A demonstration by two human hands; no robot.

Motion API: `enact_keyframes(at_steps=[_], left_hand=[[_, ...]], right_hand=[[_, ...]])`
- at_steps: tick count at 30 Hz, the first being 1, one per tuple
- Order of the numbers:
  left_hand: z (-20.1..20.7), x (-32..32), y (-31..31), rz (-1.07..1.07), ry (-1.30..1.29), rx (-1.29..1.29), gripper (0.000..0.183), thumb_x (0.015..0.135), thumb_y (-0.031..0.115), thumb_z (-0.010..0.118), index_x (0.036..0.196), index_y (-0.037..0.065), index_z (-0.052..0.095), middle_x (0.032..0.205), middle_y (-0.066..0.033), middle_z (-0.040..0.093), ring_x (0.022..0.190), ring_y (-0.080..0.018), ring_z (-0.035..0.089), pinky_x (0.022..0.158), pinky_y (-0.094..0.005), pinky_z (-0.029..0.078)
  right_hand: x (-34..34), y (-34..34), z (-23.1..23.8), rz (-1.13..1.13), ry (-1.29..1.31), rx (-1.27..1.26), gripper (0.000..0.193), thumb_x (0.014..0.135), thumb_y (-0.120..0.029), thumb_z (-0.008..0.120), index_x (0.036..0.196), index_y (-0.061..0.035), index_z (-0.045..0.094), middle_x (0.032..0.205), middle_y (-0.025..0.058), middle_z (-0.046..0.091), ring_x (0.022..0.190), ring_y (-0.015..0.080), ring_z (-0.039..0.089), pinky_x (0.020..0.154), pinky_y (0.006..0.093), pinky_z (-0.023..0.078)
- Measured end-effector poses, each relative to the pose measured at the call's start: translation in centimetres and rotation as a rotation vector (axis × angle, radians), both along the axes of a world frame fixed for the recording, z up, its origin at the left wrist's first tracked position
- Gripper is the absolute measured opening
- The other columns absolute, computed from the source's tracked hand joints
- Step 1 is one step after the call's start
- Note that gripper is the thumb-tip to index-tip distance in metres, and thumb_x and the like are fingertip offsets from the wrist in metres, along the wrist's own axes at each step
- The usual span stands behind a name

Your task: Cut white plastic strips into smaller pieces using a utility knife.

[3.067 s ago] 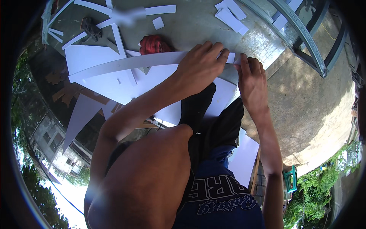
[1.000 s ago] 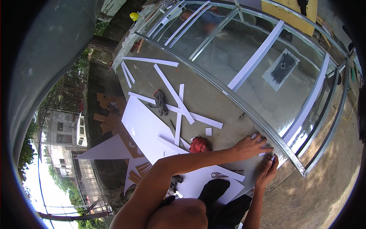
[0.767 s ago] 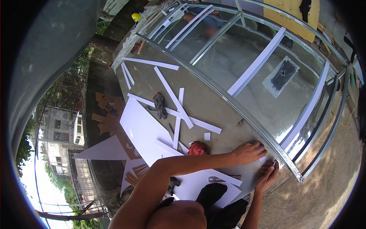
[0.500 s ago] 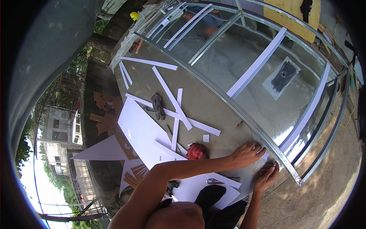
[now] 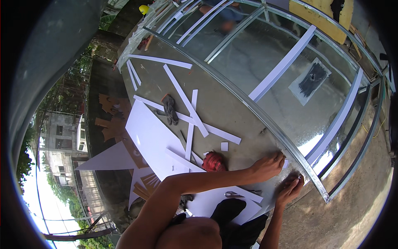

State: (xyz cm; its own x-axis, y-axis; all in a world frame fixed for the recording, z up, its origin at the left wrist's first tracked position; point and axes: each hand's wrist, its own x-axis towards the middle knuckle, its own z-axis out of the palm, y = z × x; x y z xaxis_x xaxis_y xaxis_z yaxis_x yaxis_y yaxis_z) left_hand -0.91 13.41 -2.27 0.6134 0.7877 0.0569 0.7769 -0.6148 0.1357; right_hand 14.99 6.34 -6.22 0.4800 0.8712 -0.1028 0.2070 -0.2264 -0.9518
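My left hand is closed, fingers curled down near the corner of the metal frame. A small white piece shows at its fingertips. Close by, my right hand is closed in a pinch, with a tiny whitish bit at the fingertips; what it is I cannot make out. Both hands are low over the grey work surface, just left of the frame's near end. Left of my left hand lies a crumpled red cloth-like bundle, and beyond it a small white square.
Long white strips lie crossed beside a large white sheet. A dark glove rests among them. Scissors lie on another white sheet near my body. White strips also span the frame. Another person is beyond it.
My left hand has shifted slightly left, and less of the white piece shows beside its fingers. My right hand stays nearly in place, still pinched. The whole view has moved a little.
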Motion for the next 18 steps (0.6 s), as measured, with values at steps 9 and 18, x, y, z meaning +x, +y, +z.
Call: enact_keyframes(at_steps=[9, 18], left_hand=[[-0.2, 1.1, -0.3, 0.020, -0.003, -0.067, 0.052, 0.079, 0.016, 0.062, 0.128, -0.001, 0.057, 0.114, -0.0213, 0.060, 0.095, -0.0287, 0.062, 0.065, -0.0301, 0.058], [-1.3, 1.1, -1.0, -0.040, -0.033, 0.033, 0.038, 0.079, 0.016, 0.065, 0.115, 0.005, 0.060, 0.115, -0.0226, 0.056, 0.106, -0.0340, 0.056, 0.067, -0.0331, 0.059]], right_hand=[[-0.1, 0.1, 0.3, 0.022, -0.024, 0.009, 0.042, 0.105, -0.028, 0.040, 0.127, 0.0060, 0.049, 0.078, 0.0041, 0.055, 0.063, 0.0111, 0.048, 0.055, 0.0269, 0.040], [-0.1, 0.0, 0.2, 0.014, -0.085, 0.022, 0.037, 0.105, -0.028, 0.044, 0.123, 0.0023, 0.055, 0.079, 0.0027, 0.056, 0.063, 0.0090, 0.046, 0.057, 0.0245, 0.040]])
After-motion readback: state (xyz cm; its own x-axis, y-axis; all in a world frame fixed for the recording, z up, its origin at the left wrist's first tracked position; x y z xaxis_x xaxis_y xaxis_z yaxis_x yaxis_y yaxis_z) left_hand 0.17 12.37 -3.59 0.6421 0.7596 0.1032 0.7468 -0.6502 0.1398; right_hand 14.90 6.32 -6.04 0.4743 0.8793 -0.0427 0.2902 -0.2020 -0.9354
